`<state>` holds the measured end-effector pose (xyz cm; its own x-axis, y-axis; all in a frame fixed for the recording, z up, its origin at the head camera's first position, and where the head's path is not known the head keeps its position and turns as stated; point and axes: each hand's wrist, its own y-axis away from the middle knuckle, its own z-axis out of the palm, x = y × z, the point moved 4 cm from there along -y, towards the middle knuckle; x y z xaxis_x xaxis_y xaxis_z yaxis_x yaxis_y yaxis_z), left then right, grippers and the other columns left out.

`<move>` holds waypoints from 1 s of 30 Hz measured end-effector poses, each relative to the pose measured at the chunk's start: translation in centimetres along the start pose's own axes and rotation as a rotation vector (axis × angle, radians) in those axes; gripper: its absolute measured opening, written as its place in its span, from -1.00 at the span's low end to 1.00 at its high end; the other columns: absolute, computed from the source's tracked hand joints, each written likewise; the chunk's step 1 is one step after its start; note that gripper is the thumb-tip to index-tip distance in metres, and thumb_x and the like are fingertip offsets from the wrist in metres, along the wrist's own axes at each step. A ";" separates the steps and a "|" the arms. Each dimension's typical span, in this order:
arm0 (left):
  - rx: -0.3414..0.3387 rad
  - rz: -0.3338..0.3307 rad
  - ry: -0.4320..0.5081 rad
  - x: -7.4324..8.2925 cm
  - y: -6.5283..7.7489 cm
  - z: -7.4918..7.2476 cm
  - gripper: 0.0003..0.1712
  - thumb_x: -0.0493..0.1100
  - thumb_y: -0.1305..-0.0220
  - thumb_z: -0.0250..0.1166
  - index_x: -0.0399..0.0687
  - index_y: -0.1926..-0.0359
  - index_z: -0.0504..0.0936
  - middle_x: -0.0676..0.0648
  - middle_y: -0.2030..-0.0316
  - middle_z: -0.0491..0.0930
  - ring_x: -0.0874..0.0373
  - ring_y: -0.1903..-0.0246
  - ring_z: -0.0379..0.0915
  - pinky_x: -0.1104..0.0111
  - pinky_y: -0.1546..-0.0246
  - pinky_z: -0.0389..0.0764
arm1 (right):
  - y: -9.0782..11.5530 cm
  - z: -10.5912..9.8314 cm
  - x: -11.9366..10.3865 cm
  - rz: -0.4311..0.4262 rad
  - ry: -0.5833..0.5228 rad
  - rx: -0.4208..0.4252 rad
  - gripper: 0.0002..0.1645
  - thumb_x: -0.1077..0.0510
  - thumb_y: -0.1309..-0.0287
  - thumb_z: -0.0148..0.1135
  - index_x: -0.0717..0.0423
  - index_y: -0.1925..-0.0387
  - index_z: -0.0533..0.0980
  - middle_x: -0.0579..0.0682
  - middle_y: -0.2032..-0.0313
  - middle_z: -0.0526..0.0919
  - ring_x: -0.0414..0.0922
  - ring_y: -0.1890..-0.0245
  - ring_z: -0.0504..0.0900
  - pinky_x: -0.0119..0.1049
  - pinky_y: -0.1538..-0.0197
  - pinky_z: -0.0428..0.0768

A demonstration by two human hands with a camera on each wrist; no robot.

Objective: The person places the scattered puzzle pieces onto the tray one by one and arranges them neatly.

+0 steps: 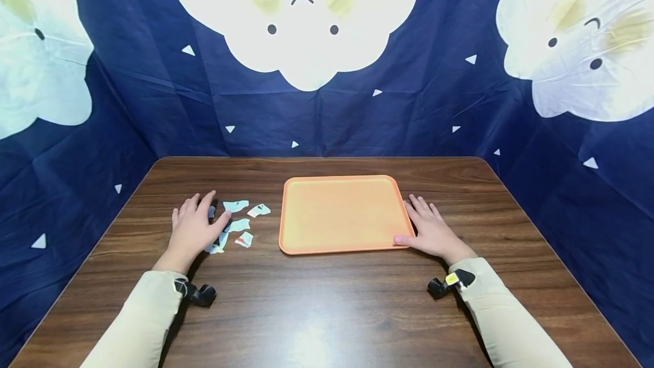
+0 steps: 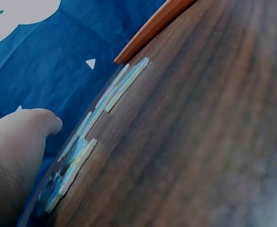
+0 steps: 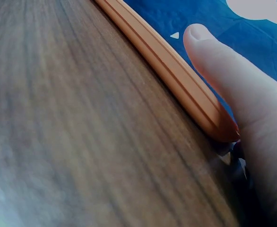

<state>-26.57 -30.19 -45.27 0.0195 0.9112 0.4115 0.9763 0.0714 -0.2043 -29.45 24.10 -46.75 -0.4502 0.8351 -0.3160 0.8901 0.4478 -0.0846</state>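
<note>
Navy cloth (image 1: 322,121) w/ white clouds (image 1: 306,44) (mid one upside-down) behind brn tbl (image 1: 265,294)

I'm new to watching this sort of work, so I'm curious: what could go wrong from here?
The left hand might scatter the thin, flat, irregular light-blue pieces lying close beside it. The right hand, at the near right corner of the shallow orange rectangular tray, might knock it askew.

Two hands (image 1: 191,232) (image 1: 433,233), one tray (image 1: 342,214), at least five flat pieces (image 1: 236,207)
</note>
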 end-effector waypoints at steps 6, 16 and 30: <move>-0.028 0.025 0.016 -0.1 -0.5 0.1 -0.17 0.25 -0.36 0.17 -0.17 -0.45 0.28 -0.55 -0.41 0.09 -0.52 -0.40 -0.05 -0.45 -0.30 -0.19 | 0.0 -0.1 0.0 0.001 0.000 -0.004 0.28 -0.47 -0.11 0.24 0.34 -0.52 0.09 0.35 -0.54 -0.04 0.29 -0.55 -0.10 0.25 -0.49 -0.17; -0.051 0.091 0.006 -0.7 -2.3 0.8 -0.38 0.13 -0.34 0.26 -0.15 -0.26 0.52 -0.48 -0.39 0.20 -0.53 -0.35 0.04 -0.41 -0.29 -0.09 | 0.1 -0.2 -0.2 0.002 -0.018 -0.007 0.28 -0.45 -0.11 0.25 0.34 -0.52 0.09 0.36 -0.54 -0.04 0.28 -0.55 -0.11 0.25 -0.49 -0.18; -0.046 0.265 -0.017 -0.8 -4.1 0.8 -0.62 0.02 -0.32 0.32 -0.09 -0.04 0.69 -0.21 -0.08 0.54 -0.29 -0.17 0.30 -0.25 -0.16 0.22 | 0.0 0.0 0.0 0.015 -0.010 -0.021 0.24 -0.44 -0.16 0.22 0.34 -0.53 0.07 0.34 -0.55 -0.06 0.29 -0.55 -0.13 0.26 -0.49 -0.19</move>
<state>-30.77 -30.91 -45.51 0.2726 0.9023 0.3340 0.9464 -0.1890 -0.2619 -29.44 24.14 -46.71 -0.4362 0.8386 -0.3264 0.8949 0.4421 -0.0601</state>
